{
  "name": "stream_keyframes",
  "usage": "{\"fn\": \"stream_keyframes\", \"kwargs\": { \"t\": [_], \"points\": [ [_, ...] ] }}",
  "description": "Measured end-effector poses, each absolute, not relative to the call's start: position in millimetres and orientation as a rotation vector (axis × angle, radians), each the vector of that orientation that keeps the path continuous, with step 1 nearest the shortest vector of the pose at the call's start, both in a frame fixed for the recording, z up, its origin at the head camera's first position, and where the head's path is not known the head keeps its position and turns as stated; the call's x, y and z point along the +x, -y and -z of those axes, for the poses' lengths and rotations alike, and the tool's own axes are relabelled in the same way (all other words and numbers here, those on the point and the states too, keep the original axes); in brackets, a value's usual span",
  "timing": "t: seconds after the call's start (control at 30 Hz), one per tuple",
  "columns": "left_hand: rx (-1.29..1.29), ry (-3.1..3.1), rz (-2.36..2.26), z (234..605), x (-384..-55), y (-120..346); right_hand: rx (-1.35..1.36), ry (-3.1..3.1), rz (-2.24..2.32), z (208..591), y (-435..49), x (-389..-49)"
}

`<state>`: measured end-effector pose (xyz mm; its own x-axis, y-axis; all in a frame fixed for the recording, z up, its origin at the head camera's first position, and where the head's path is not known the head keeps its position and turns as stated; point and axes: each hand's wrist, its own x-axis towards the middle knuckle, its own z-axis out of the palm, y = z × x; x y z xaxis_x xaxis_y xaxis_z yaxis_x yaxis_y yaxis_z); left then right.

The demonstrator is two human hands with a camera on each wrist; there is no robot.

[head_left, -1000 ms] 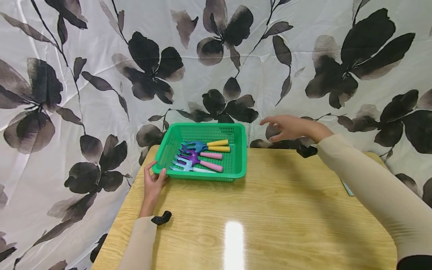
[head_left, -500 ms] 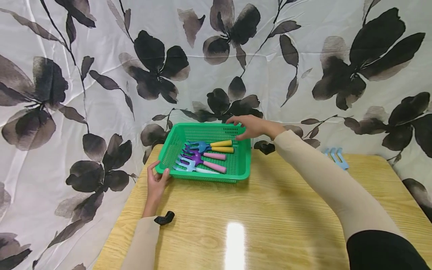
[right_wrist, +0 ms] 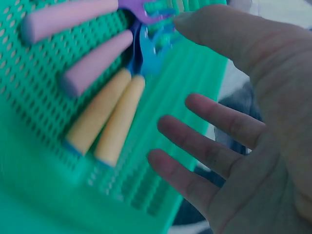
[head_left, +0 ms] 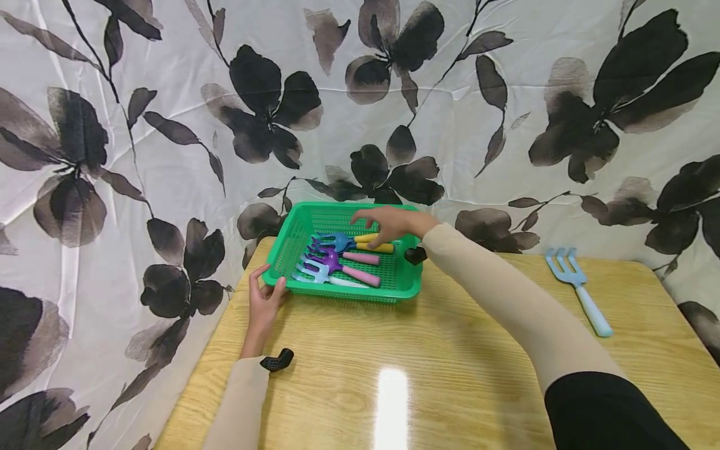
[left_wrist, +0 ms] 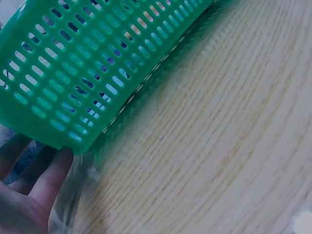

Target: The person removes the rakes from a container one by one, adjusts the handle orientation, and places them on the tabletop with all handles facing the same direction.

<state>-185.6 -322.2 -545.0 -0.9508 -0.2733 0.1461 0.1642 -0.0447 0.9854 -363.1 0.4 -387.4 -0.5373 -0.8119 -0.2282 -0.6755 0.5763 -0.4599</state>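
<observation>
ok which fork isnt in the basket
The light blue fork lying alone on the table, at right; the others all lie inside the green basket.

Left hand (head_left: 264, 309), thumb (left_wrist: 51, 178) apart, and outstretched right hand (head_left: 392, 224), fingers (right_wrist: 197, 145) parted

Right hand (head_left: 392, 222) — farther over basket (head_left: 409, 278)

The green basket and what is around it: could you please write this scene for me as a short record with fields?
basket: green, on the table
inside: two blue forks with yellow handles, two purple forks with pink handles, at least one pale fork
outside: one light-blue fork, on the table's right side
left hand: holds basket's near left corner
right hand: over basket, fingers apart, holding nothing
</observation>
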Motion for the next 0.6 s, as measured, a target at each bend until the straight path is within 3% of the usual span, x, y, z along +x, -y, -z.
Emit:
{"fn": "stream_keyframes", "kwargs": {
  "t": [0.6],
  "points": [
    [0.093, 1.918, 2.067, 550, -190, 325, -1.256, -2.033, 0.32, 436, 78, -337]
  ]
}}
